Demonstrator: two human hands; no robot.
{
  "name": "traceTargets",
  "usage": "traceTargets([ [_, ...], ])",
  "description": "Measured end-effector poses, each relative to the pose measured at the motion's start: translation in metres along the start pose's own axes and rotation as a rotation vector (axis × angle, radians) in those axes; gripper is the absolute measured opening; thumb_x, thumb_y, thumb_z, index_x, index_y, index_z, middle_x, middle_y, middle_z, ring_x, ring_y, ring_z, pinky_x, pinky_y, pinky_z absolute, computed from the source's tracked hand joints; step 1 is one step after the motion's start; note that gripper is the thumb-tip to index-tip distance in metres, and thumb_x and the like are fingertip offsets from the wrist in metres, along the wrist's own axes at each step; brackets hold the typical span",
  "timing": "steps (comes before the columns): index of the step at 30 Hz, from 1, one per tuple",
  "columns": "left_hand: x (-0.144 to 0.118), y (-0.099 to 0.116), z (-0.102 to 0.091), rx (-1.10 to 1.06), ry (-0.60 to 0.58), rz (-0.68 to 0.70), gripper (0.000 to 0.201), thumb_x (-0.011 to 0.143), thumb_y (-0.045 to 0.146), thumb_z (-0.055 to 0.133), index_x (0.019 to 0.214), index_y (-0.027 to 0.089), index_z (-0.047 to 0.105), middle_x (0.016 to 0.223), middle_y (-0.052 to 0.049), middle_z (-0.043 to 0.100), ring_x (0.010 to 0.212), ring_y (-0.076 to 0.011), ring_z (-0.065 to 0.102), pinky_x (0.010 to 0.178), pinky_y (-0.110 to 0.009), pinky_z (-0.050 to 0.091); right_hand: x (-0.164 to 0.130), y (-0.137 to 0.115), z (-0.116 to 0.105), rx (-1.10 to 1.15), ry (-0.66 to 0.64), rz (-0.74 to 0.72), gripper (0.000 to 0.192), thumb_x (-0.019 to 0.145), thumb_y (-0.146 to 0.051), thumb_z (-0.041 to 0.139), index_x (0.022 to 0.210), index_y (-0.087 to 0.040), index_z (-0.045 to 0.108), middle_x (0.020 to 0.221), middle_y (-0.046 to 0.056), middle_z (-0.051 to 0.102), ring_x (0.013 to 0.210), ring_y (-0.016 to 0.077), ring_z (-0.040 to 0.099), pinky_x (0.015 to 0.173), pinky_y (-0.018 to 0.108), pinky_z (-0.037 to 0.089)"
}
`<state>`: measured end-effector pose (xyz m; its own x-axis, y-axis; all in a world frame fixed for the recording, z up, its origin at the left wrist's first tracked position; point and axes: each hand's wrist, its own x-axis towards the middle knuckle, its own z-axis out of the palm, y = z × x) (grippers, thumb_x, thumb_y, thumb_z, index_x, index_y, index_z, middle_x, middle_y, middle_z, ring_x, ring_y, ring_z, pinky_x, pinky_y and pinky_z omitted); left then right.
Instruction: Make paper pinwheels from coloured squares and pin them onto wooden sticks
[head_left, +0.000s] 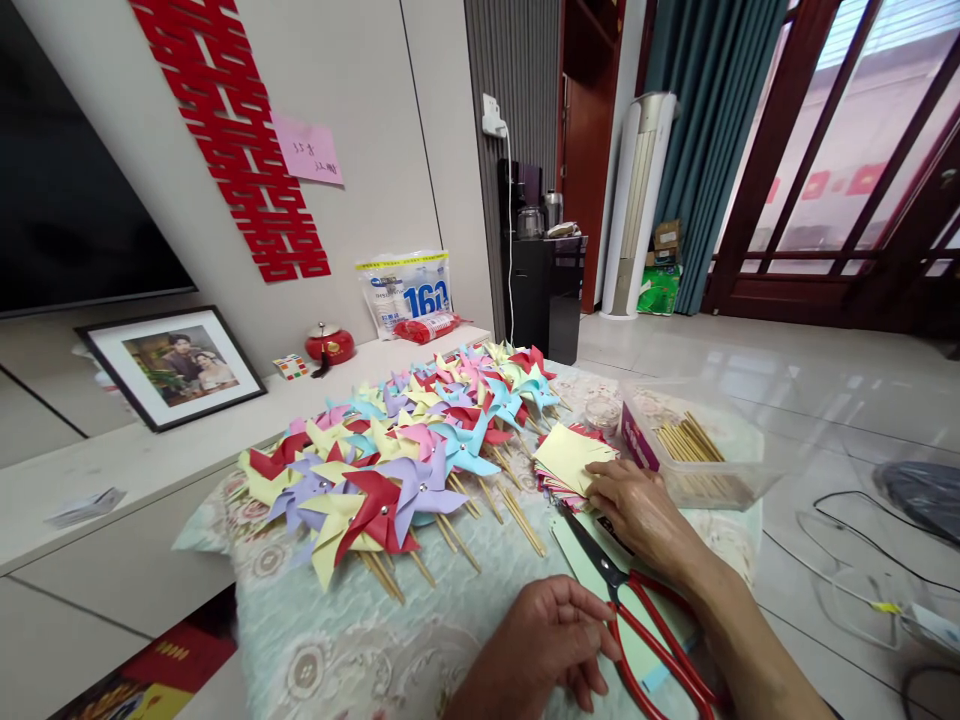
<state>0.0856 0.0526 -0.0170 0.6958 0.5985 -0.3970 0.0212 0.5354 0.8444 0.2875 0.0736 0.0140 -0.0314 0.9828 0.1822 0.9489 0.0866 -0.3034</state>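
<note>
My right hand [641, 508] has its fingers bent on the right edge of the top yellow paper square [574, 455], which lies on a stack of coloured squares. The thumb is mostly hidden. My left hand [551, 635] hovers low at the front with loosely curled fingers and nothing visible in them, beside the handles of red-handled scissors [637, 635]. Under the scissors lie pale green paper strips [577, 555]. Left of the stack is a large pile of paper pinwheels [382, 510] on wooden sticks. Several loose sticks [523, 520] lie near the paper stack.
A clear plastic box [739, 465] holding wooden sticks [688, 440] stands at the right. Patterned cloth [360, 640] covers the table. Behind are a white cabinet [180, 450], a framed photo [251, 390], a red pot [330, 345] and a plastic pack [405, 290]. Cables [832, 570] cross the right-hand floor.
</note>
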Motion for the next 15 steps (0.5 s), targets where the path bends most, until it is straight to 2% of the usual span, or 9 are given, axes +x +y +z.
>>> traceTargets([
  [6,-0.0012,0.0013,0.0014,0.025,0.016,-0.007,0.033,0.056,0.023,0.063,0.088,0.013,0.062,0.072,-0.003,0.071,0.044,-0.0078,0.055,0.043,-0.022,0.038,-0.0004,0.0021,0.0020,0.034,-0.007,0.012,0.027,0.096,-0.022,0.052,0.093,-0.024,0.078,0.135,0.008,0.065,0.125,0.0313,0.054,0.096,0.046,0.038],
  [10,0.0023,-0.0022,-0.0019,0.028,-0.002,-0.006,0.033,0.058,0.024,0.065,0.089,0.013,0.061,0.072,-0.003,0.072,0.044,-0.0077,0.055,0.042,-0.022,0.039,-0.0002,0.0053,0.0040,0.056,-0.003,0.006,0.029,0.097,-0.021,0.049,0.095,-0.024,0.077,0.132,0.008,0.067,0.122,0.0293,0.057,0.095,0.043,0.041],
  [15,0.0018,-0.0008,-0.0010,0.035,-0.002,-0.003,0.033,0.057,0.024,0.066,0.088,0.014,0.061,0.070,-0.002,0.071,0.044,-0.0078,0.055,0.042,-0.022,0.039,0.0001,0.0080,0.0052,0.078,0.011,-0.003,0.031,0.097,-0.018,0.047,0.107,-0.022,0.075,0.130,0.010,0.068,0.120,0.0284,0.059,0.094,0.040,0.042],
])
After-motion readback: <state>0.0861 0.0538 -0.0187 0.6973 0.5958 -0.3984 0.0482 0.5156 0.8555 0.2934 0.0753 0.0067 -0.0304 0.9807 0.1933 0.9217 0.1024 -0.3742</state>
